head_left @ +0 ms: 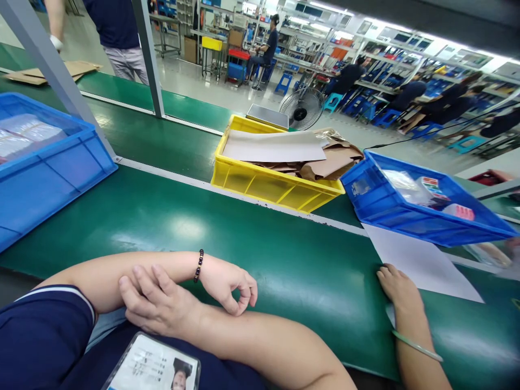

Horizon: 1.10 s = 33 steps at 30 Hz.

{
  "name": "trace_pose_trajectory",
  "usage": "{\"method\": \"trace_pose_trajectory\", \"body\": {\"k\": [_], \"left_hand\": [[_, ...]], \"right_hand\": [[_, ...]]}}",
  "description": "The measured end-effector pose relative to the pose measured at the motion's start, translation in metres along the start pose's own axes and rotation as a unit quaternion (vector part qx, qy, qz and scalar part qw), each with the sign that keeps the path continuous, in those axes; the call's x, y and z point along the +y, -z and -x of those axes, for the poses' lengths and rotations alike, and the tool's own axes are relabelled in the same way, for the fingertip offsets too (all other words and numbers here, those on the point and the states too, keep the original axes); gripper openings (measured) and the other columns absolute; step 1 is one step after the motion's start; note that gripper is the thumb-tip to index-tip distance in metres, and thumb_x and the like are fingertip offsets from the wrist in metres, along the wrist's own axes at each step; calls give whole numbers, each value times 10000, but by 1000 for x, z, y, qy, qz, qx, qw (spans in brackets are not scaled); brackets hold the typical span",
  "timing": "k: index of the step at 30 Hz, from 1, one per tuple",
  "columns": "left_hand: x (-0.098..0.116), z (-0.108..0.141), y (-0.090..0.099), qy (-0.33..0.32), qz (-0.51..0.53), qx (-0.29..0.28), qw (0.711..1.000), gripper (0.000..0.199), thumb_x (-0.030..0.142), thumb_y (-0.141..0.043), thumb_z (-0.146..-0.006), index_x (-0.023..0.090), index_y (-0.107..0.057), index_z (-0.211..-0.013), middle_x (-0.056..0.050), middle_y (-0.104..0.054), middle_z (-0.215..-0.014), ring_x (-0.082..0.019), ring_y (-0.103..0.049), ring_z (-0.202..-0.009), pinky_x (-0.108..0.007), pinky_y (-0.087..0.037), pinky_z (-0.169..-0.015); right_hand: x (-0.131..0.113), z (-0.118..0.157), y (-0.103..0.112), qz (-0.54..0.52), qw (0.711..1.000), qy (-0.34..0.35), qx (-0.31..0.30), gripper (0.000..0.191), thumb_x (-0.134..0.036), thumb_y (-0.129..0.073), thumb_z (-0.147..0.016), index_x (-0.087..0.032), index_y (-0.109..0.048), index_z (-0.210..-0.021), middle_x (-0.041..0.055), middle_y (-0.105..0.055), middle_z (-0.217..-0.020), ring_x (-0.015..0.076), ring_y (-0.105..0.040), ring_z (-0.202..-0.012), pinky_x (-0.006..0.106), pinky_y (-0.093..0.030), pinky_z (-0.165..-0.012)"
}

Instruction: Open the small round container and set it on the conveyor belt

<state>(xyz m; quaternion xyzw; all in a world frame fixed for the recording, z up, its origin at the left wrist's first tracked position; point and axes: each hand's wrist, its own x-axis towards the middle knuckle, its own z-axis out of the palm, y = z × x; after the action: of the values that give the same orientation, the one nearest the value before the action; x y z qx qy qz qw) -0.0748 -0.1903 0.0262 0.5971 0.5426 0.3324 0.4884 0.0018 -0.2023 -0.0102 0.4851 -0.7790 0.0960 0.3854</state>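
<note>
My left hand [229, 284] hangs loosely curled over my right forearm [260, 330], thumb and fingertips meeting in a ring with nothing inside. A dark beaded bracelet [198, 266] circles that wrist. Lying across my left forearm [162, 265] is my right hand [160, 300], its fingers stretched out and a little apart, holding no object. Both arms are folded close to my body, above the near edge of the green work surface [227, 238]. An ID badge [156, 365] hangs on my chest below them.
A co-worker's hand [396, 281] rests at right beside a white sheet [422, 265]. A yellow crate [276, 189] holds paper and cardboard scraps. Blue crates stand left [52, 173] and right [430, 225], with bagged items inside. A person [117, 32] stands across the line.
</note>
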Motion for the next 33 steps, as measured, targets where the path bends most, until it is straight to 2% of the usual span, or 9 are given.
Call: {"method": "trace_pose_trajectory", "body": {"k": [5, 13, 19, 26, 30, 33], "left_hand": [[1, -6, 0, 54, 19, -29, 998, 83, 49, -647, -672, 122, -608, -661, -54, -567, -1120, -167, -518, -1033, -251, -390, -892], [-1, -16, -9, 107, 31, -59, 992, 133, 41, -650, -590, 133, -554, -585, -25, -566, -1123, -195, -498, -1016, -261, -427, -769], [-9, -10, -15, 89, 74, -22, 993, 141, 40, -621, -582, 135, -521, -553, -12, -563, -1080, -167, -483, -972, -231, -411, -716], [-13, -2, -9, 87, 82, 13, 993, 156, 20, -621, -578, 127, -513, -543, -23, -586, -1048, -151, -492, -918, -219, -397, -693], [-15, -1, -7, 75, 104, 32, 991, 98, 39, -611, -620, 125, -573, -593, -21, -599, -1052, -147, -513, -946, -233, -396, -803], [-14, -2, -7, 68, 112, 18, 991, 52, 90, -626, -657, 132, -614, -628, -17, -601, -1067, -155, -525, -977, -254, -386, -866]], "right_hand": [[1, -3, 1, -1, 1000, -12, 18, 277, -257, -421, -887, -94, -524, -1085, 142, -486, -1274, 344, -444, -1196, 505, -385, -1014], [-5, -1, -5, 41, 998, -35, 33, 230, -275, -403, -880, -118, -494, -1023, 153, -489, -1257, 344, -474, -1163, 539, -381, -1001], [-4, -1, -3, 8, 1000, -30, -2, 217, -240, -382, -879, -115, -460, -1039, 179, -454, -1287, 350, -454, -1185, 554, -346, -1019], [4, -3, 4, -12, 1000, -9, -10, 235, -252, -383, -891, -106, -479, -1049, 173, -466, -1280, 346, -459, -1184, 532, -356, -1016], [4, -3, 3, -16, 1000, -12, -3, 242, -248, -407, -886, -103, -498, -1057, 160, -479, -1272, 346, -464, -1178, 517, -373, -1009], [3, -2, 2, -15, 1000, -8, 1, 252, -254, -406, -889, -101, -496, -1068, 162, -471, -1282, 344, -456, -1187, 526, -362, -1019]]}}
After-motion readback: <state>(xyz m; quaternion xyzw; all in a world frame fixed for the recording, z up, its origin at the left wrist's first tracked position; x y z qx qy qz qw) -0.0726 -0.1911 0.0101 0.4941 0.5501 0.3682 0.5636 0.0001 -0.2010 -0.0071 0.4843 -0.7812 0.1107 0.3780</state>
